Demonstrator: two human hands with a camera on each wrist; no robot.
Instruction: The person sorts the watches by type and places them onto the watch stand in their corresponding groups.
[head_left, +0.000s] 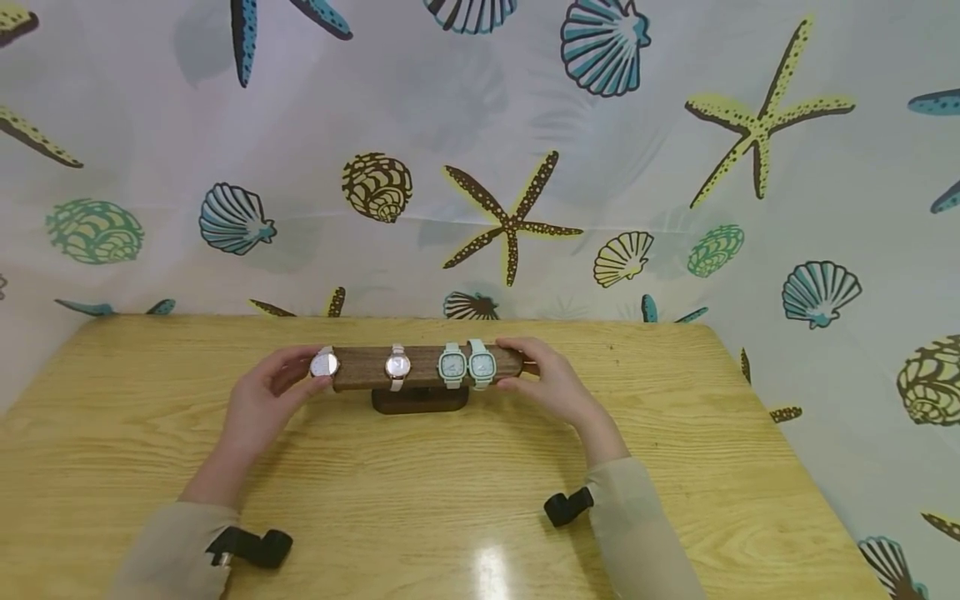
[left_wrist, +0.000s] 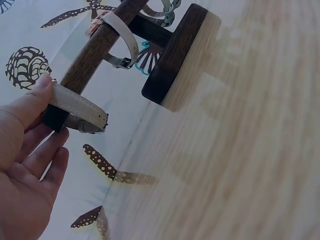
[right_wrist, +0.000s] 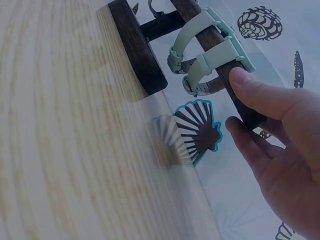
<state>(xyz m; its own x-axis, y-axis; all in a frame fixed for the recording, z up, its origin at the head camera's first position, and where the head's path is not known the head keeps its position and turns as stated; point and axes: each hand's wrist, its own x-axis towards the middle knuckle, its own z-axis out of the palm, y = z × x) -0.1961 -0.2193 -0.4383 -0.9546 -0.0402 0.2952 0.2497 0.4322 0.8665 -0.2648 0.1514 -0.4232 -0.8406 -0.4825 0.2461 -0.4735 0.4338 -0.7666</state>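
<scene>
A dark wooden watch stand [head_left: 365, 367] with a crossbar and base stands near the table's far side. My left hand [head_left: 264, 392] grips the bar's left end, its thumb beside a white-strapped watch [head_left: 325, 365]. In the left wrist view, that watch's strap [left_wrist: 82, 104] loops round the bar, and my fingers [left_wrist: 44, 156] reach under the end. At the right end, my right hand [head_left: 553, 382] holds the bar between thumb and fingers. Its thumb lies close to a mint-green square watch [head_left: 482, 365]. A second mint-green watch [head_left: 452, 365] sits beside it, and a small pale-strapped watch [head_left: 397, 365] is near mid-bar.
The stand's base [head_left: 420, 402] rests on the light wooden table [head_left: 420, 492]. Behind the table hangs a white cloth [head_left: 315, 275] printed with shells and starfish; it also runs along the right side. Black wrist-mounted devices [head_left: 262, 548] jut from both sleeves.
</scene>
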